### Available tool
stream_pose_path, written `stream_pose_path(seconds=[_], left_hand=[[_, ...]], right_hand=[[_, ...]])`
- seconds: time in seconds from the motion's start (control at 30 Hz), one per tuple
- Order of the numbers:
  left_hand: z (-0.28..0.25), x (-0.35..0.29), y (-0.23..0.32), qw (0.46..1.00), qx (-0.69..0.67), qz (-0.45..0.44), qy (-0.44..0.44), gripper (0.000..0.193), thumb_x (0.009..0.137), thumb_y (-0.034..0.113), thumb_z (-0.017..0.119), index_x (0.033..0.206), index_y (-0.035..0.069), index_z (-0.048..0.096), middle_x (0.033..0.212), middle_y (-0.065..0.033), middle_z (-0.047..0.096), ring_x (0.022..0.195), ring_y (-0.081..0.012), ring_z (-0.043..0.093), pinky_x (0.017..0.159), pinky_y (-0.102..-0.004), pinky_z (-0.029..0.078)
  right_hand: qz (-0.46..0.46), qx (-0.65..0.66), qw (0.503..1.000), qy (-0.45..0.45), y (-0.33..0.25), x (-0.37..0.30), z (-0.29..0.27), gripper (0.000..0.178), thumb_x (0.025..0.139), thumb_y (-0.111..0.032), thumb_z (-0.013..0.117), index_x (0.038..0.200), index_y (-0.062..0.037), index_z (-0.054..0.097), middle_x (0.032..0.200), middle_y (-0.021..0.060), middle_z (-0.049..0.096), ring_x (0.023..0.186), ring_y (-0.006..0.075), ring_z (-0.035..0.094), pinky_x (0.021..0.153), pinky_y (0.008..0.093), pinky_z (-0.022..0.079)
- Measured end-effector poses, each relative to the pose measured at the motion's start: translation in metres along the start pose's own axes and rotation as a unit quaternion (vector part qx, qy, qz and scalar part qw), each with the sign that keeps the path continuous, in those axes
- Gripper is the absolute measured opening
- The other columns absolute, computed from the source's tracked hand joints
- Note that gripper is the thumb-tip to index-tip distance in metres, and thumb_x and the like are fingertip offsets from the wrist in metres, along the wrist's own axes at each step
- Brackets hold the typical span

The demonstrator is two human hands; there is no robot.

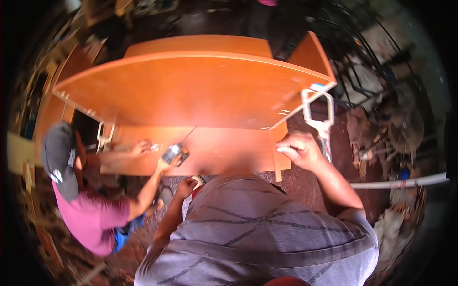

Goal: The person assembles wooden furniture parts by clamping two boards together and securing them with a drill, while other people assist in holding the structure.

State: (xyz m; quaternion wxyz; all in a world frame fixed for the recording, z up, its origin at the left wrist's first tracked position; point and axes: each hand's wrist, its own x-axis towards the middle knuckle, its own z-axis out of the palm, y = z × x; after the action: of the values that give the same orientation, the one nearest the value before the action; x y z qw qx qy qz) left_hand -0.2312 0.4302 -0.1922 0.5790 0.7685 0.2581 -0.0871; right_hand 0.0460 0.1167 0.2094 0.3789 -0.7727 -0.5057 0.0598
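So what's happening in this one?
Two people are at an orange-brown wooden unit. The wearer's right hand, fingers drawn together, is by its right end, near a pale looped clamp-like tool; the left hand is down by the waist. Whether either holds anything is unclear. At the left, a co-worker in a dark cap holds a drill, the other hand over the lower board.

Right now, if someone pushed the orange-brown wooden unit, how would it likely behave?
The wooden unit would probably stay stiff, as its boards look thick and solid. It is likely heavy, since several large panels appear joined. With a side panel at each end, it seems unlikely to roll.
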Motion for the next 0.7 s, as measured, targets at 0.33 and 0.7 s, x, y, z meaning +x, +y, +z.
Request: stream_pose_path(seconds=[0.33,0.7], left_hand=[[0.095,0.043,0.522,0.781,0.187,0.578,0.143,0.027,0.083,0.017,0.071,0.106,0.004,0.066,0.105,-0.0143,0.066,0.104,-0.0319,0.061,0.091,-0.0394,0.048],[0.201,0.111,0.64,0.759,0.481,0.413,0.148,0.033,0.086,0.036,0.063,0.105,0.009,0.067,0.091,-0.0155,0.07,0.09,-0.0336,0.066,0.081,-0.0449,0.051]], right_hand=[[0.029,-0.014,0.987,0.157,0.082,-0.078,-0.168,0.019,0.087,-0.015,0.066,0.075,-0.0004,0.066,0.066,0.007,0.062,0.061,0.0135,0.061,0.056,0.0285,0.046],[0.036,0.039,0.961,0.271,0.209,-0.045,-0.158,0.034,0.088,-0.004,0.062,0.121,-0.0026,0.059,0.113,0.0092,0.059,0.095,0.0179,0.061,0.081,0.0287,0.051]])
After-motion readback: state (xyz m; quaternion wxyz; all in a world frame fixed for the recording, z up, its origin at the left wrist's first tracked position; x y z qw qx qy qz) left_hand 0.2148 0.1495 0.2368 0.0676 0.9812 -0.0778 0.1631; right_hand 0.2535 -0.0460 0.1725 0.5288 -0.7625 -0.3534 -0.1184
